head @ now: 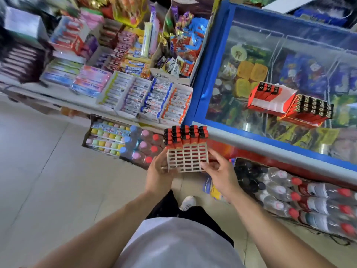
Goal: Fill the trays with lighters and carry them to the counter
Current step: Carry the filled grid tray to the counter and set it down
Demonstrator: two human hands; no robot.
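Observation:
A white grid tray (187,159) full of red lighters with black tops (185,134) is held in front of my chest, tilted so the lighter tops point away from me. My left hand (159,172) grips the tray's left side and my right hand (219,172) holds its right side. On the glass lid of the freezer lie an open red and white box with a few lighters (270,98) and a second tray packed with lighters (309,111).
A blue-framed chest freezer (204,78) stands to the right, with packs of bottled drinks (301,198) on the floor below it. Shelves of snacks and gum (135,89) are ahead, with more bottles (143,146) beneath. Tiled floor (48,180) lies to the left.

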